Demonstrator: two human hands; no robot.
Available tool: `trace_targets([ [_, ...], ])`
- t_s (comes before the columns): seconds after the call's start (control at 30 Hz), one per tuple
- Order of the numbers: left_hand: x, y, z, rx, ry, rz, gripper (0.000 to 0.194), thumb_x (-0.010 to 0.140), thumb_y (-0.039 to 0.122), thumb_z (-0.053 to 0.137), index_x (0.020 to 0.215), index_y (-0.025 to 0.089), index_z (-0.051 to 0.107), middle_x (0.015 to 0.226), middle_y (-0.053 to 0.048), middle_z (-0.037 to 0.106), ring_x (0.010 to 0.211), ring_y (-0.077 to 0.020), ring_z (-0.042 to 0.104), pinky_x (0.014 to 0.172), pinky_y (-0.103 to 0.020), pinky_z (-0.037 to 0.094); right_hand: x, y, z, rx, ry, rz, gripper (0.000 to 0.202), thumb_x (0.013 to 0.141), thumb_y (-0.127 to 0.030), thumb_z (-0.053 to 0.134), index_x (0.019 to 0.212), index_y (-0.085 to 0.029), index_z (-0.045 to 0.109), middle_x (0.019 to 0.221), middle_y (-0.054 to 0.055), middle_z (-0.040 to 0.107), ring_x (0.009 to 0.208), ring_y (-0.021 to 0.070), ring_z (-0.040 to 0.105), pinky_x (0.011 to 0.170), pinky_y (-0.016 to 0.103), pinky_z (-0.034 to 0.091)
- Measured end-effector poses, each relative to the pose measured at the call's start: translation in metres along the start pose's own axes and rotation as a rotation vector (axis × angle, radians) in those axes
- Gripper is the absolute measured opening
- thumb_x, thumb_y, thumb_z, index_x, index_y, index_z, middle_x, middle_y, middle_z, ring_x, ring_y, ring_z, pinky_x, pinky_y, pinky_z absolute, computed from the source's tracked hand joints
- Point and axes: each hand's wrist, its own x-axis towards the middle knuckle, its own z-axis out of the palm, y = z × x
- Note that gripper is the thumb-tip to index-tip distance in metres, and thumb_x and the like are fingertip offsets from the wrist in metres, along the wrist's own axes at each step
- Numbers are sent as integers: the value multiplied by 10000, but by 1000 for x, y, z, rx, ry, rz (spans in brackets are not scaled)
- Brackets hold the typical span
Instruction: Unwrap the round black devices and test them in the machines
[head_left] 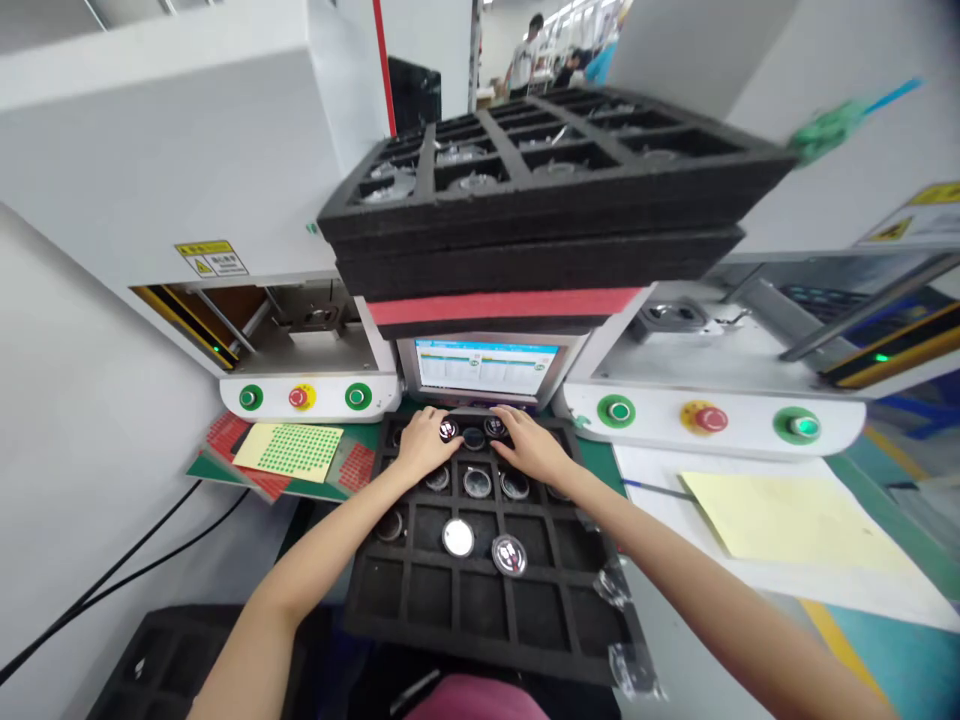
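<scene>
A black foam tray (431,607) with square compartments lies in front of me. At its far edge, my left hand (424,442) has thumb and fingers closed around a round watch-like disc (448,429) with a white mark. Beside it, my right hand (531,447) curls its thumb and fingers about another dark round disc (495,427). Between the hands sits a dark disc (474,438) in its compartment. Several more discs lie in nearer compartments, among them a bright white-faced one (458,538) and one with a printed face (509,555).
Stacked foam trays (540,215) rise over a monitor (486,368). Presses with button panels stand left (326,397) and right (712,420). Green-dot sticker sheets (289,448) lie left; yellow paper (795,520) and a pen (660,489) lie right. People (526,60) are far behind.
</scene>
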Motion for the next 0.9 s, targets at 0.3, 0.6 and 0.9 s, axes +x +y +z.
trace_targets([
  [0.3,13,-8,9,25,-81,9,222,902,336,651,996,135,655,1019,-67,669,960,-207,642,880,-426,529,19,6,13,-61,-73,113,321,945,-343,607,1210,-162,589,1200,91,619,1035,219,633,877,429,549],
  [0.6,-14,-41,-55,-2,87,106,332,758,249,800,1057,210,663,1104,-68,691,1059,-266,633,964,-410,513,14,18,23,-70,-39,136,344,939,-364,605,1213,-156,573,1137,87,640,984,216,648,837,415,558],
  [0.9,91,-163,-180,200,297,-211,357,818,187,704,1158,100,641,1249,-172,627,1239,-352,519,1065,-465,389,10,24,27,-7,-11,41,506,865,-265,519,1362,-226,435,1132,109,695,1025,294,686,825,452,575],
])
